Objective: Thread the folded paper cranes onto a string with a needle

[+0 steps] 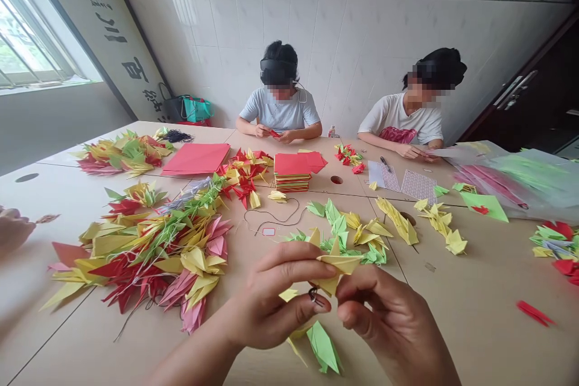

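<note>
A yellow folded paper crane (337, 262) is pinched in my left hand (275, 289), fingers on top and thumb below. A small dark loop (314, 297), perhaps thread, shows at my left thumb. My right hand (389, 313) is close against the crane's right side with index finger and thumb curled together; whatever lies between those fingertips is hidden. Beneath my hands lies a green folded paper piece (323, 347). Just beyond them are green folded cranes (337, 223) and yellow folded pieces (368, 229).
Left lies a large heap of colourful cranes (158, 241) with loose strings. Red paper sheets (196, 158) and a stack of square paper (292, 172) lie farther back. A thin cord (275, 211) curls mid-table. Two people sit opposite; another person's hand (13, 229) shows at left.
</note>
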`<state>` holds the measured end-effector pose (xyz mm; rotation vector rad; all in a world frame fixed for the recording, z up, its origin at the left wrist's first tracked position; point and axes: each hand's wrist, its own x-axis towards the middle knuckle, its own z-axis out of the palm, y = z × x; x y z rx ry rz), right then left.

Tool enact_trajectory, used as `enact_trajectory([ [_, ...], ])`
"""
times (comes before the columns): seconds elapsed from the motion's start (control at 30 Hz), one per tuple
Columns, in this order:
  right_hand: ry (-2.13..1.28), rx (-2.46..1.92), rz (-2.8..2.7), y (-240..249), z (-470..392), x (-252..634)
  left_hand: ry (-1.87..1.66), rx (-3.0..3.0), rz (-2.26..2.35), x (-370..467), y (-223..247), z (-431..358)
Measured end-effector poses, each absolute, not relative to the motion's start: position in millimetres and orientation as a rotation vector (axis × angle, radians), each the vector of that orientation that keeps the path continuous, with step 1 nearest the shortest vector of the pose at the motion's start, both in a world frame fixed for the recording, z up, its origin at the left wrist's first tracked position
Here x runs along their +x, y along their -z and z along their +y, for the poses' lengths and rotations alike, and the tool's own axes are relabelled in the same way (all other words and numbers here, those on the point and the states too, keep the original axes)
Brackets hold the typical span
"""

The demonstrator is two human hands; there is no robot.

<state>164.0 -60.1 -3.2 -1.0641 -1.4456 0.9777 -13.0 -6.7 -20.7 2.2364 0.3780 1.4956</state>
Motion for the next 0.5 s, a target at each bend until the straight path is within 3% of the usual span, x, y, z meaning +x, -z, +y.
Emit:
enact_trajectory([
  [0.17, -1.012, -1.112, -1.265, 8, -50, 173, -1.466, 2.208, 0.354, -15, 23, -7],
  [0.5, -1.686, -0.864, -0.939, 23, -25, 166, -1.394, 2.064, 0.305, -15, 23, -8],
])
